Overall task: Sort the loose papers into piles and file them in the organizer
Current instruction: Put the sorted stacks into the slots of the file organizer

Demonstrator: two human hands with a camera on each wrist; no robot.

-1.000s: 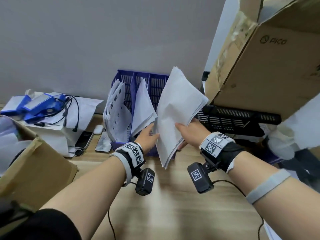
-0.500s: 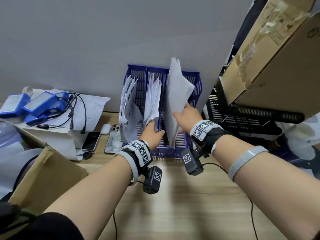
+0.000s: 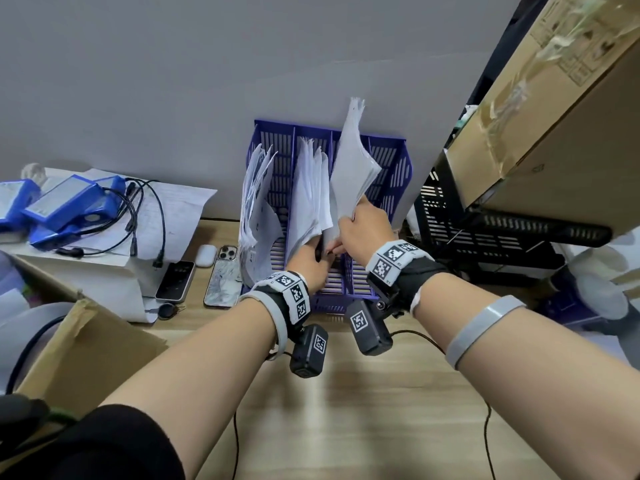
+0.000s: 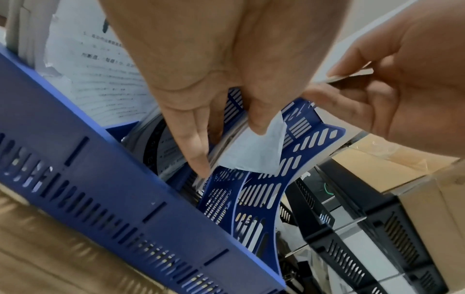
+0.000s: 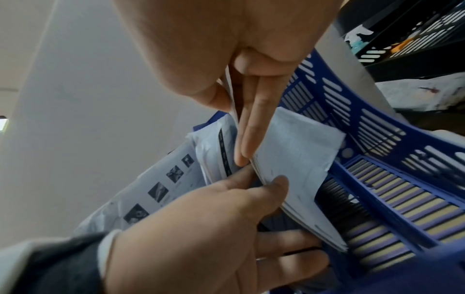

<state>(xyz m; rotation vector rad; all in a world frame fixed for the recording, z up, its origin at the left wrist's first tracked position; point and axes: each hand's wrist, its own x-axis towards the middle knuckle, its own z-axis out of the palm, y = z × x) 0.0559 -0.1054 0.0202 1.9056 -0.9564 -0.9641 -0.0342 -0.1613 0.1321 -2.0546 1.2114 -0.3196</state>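
A blue slotted organizer (image 3: 391, 161) stands against the wall. Printed papers (image 3: 256, 202) fill its left slot and more sheets (image 3: 311, 195) its second slot. My right hand (image 3: 349, 233) pinches a thick white paper stack (image 3: 353, 168) that stands upright, its lower end down in the third slot. In the right wrist view the straight fingers (image 5: 251, 123) lie along the stack (image 5: 297, 151). My left hand (image 3: 317, 252) reaches in beside it. Its thumb (image 4: 259, 119) and fingers pinch the stack's lower corner (image 4: 254, 155).
Two phones (image 3: 175, 281) (image 3: 223, 277) and an earbud case (image 3: 206, 255) lie left of the organizer. Blue devices with cables (image 3: 65, 206) sit on white paper. A cardboard box (image 3: 86, 348) is at near left, a black crate (image 3: 485, 230) and large box (image 3: 554, 133) at right.
The right hand has swung the stack upright and lowered it into the third slot. The left hand has left the second-slot papers and now holds the stack's lower corner.
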